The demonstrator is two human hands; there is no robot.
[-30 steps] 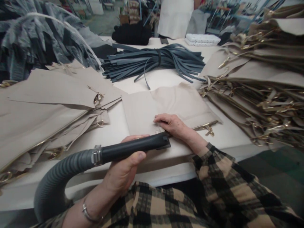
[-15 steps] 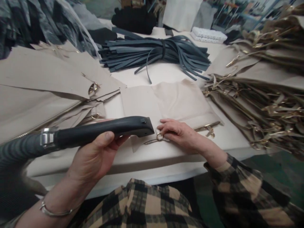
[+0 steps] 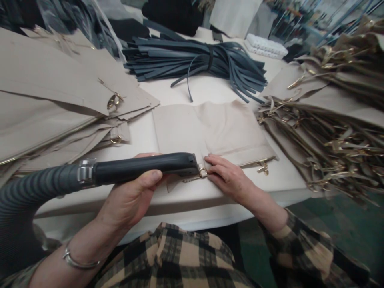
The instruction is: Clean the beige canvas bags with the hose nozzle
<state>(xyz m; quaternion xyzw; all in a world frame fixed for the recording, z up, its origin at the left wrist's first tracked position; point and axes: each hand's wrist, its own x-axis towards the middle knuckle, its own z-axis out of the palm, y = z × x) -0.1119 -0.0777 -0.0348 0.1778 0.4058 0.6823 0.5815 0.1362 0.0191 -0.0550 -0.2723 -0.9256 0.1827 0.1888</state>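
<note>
My left hand [image 3: 132, 196] is wrapped round a black hose nozzle [image 3: 144, 166] with a ribbed hose [image 3: 45, 182] clamped to its back end. The nozzle's flat tip is right beside a gold ring [image 3: 203, 172] on a short beige tab. That tab sits at the front edge of a beige leather piece [image 3: 234, 132] lying on the table. With fingers stretched out and lying on the leather, my right hand [image 3: 231, 176] rests just right of the ring. A zipper [image 3: 252, 163] with a gold pull runs along the front edge, to the right of this hand.
Beige pieces with zippers and gold hardware [image 3: 60, 84] are stacked at left. Another large pile [image 3: 336, 120] stands at right. Behind the work lies a tied bundle of dark blue strips [image 3: 180, 60]; a white block-shaped package [image 3: 265, 46] is farther back. The table edge [image 3: 192, 218] is close to my body.
My left hand has brought the nozzle rightward, its tip now right by the ring. My right hand's fingers have moved off the ring and lie flatter beside it.
</note>
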